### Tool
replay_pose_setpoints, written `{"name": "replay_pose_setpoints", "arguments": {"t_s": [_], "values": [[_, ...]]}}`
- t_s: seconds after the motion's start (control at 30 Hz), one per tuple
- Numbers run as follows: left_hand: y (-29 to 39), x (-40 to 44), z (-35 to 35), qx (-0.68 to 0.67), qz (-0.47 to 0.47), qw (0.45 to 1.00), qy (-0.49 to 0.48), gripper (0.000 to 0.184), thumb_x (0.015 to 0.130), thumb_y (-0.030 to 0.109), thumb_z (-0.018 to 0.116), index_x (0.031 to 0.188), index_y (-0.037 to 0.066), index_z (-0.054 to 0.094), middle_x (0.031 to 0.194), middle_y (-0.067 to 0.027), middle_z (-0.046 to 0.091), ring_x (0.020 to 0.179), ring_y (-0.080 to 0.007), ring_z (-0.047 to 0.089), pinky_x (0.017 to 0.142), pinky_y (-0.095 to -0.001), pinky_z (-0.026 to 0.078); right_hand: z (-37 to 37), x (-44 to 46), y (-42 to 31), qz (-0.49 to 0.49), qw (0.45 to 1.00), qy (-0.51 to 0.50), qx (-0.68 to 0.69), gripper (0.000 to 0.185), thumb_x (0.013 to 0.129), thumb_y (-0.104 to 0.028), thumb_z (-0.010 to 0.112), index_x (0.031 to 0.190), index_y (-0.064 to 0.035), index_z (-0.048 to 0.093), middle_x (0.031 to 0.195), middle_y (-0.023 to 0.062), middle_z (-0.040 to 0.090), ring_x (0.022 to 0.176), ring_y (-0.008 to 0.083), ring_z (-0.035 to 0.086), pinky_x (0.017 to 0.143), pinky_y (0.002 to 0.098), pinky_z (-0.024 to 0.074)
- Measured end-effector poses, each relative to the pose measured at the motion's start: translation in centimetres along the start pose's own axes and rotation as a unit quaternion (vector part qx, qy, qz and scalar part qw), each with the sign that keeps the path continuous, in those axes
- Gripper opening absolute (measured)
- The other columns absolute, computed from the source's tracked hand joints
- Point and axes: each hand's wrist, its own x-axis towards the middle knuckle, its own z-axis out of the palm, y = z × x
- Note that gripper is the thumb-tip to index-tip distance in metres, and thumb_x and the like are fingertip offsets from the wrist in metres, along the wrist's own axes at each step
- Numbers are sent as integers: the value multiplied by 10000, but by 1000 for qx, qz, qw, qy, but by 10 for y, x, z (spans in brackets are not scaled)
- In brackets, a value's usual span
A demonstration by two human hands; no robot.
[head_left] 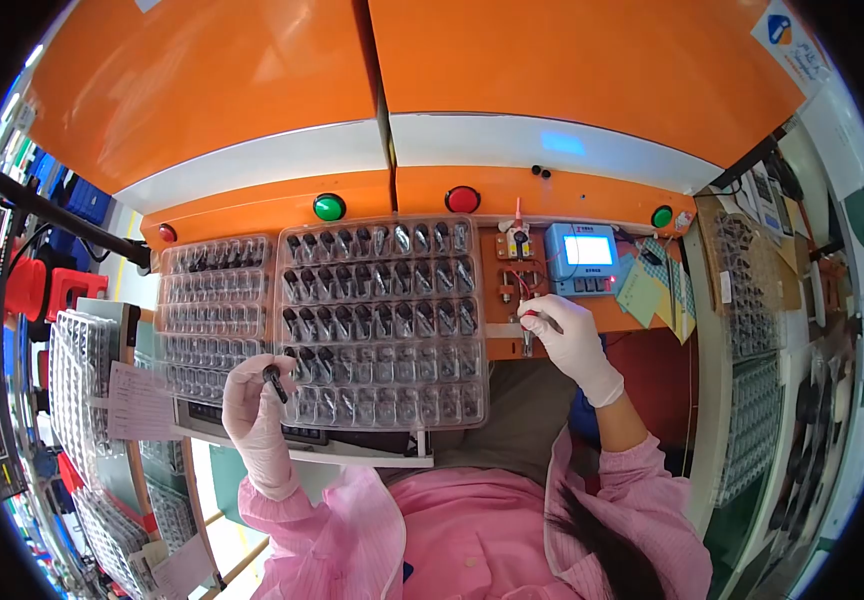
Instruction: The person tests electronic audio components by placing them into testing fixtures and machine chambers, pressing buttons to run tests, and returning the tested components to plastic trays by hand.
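Stacks of clear trays (82, 370) stood at the far L, w/ a handwritten sheet (142, 402) beside them. Next came a smaller clear tray (214, 318), its top row holding dark pcs, w/ a small red btn (168, 232) on the orange panel (282, 205) above it.

The person's L hand (255, 415), in a whitish glove, was closed in a pinch on a black part (275, 384), held tilted near the lower L corner of a large clear tray (382, 377). That tray's top 3 rows held black pcs, & the 4th row had a few at its L end; the pockets lower down showed clear plastic. Above it, on the panel, sat a green btn (329, 207) and, further R, a red btn (463, 199).

Just R of the large tray stood a small metal fixture (519, 245) w/ a red tip pointing up. Below it, the R hand (577, 350), also gloved, had thumb & fingers closed on a small red item (529, 315); its exact shape was too small to tell.

A blue box (582, 258) w/ a lit screen sat beside the fixture, then yellow & green papers (644, 294), and more filled trays (747, 290) at far R.
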Motion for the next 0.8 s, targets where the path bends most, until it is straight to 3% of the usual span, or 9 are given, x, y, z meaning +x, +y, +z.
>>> {"name": "replay_pose_setpoints", "arguments": {"t_s": [0.07, 0.2, 0.3, 0.4, 0.47, 0.53, 0.6, 0.67, 0.8], "values": [[0, -1, 2, -10, 0, 1000, -2, 220, 924, 108, 587, 1124, 18, 563, 1031, -80, 641, 817, -96, 539, 750, -213, 433, -2, -4, -4, -8, 1000, 19, 12, 129, 860, -101, 661, 938, -8, 619, 810, 114, 627, 724, 253, 614, 661, 323, 483], [-1, -1, 2, -23, 10, 1000, -16, 212, 923, 66, 572, 1129, 17, 561, 1029, -87, 641, 817, -100, 543, 760, -221, 443, -3, -10, -11, -38, 998, 41, -17, 125, 832, -93, 695, 927, -25, 650, 757, 83, 605, 677, 189, 583, 624, 291, 453], [6, -3, 6, -23, -10, 1000, -14, 203, 923, 37, 557, 1124, 16, 566, 1030, -88, 644, 817, -99, 542, 758, -228, 450, -12, -24, -21, -96, 993, 25, -69, 141, 772, -54, 726, 900, -44, 668, 743, 82, 607, 669, 227, 581, 604, 316, 445], [9, -3, 4, 20, -15, 1000, 8, 212, 921, -6, 527, 1125, 25, 577, 1031, -70, 654, 810, -82, 543, 735, -236, 465, -9, -33, -28, -133, 986, 53, -85, 161, 731, -11, 729, 879, -42, 672, 759, 99, 619, 712, 274, 594, 651, 336, 467], [5, -4, 2, 42, -21, 999, 14, 212, 925, 43, 532, 1130, 26, 583, 1026, -76, 658, 795, -94, 554, 724, -226, 466, -5, -38, -24, -143, 983, 53, -101, 149, 732, 22, 702, 868, -25, 661, 783, 115, 623, 744, 279, 600, 697, 339, 477], [26, -6, 5, -52, -117, 992, -4, 224, 928, 52, 530, 1144, 25, 582, 1039, -60, 657, 829, -91, 569, 754, -232, 477, -4, -42, -22, -115, 989, 50, -76, 112, 761, 38, 653, 862, -9, 642, 793, 107, 589, 740, 239, 577, 681, 318, 452], [16, -3, -1, 11, -1, 999, -42, 239, 924, 55, 535, 1156, 20, 576, 1062, -45, 651, 861, -83, 571, 773, -243, 482, 1, -41, -13, -90, 993, 53, -51, 67, 798, -7, 654, 861, -6, 630, 767, 95, 549, 698, 224, 533, 648, 318, 424], [23, -4, -7, 29, 15, 999, -20, 242, 922, 53, 534, 1159, 19, 574, 1067, -43, 648, 862, -81, 568, 772, -244, 481, 7, -31, -10, -94, 993, 63, -34, 75, 820, -54, 673, 858, -10, 626, 741, 86, 526, 661, 222, 501, 622, 327, 407], [29, -7, -8, 20, 14, 999, -36, 251, 917, 48, 529, 1163, 18, 571, 1075, -37, 641, 862, -79, 562, 772, -244, 478, 5, -23, -5, -89, 993, 57, -44, 97, 900, -72, 577, 879, 23, 574, 755, 71, 513, 681, 182, 494, 647, 296, 410]]}}
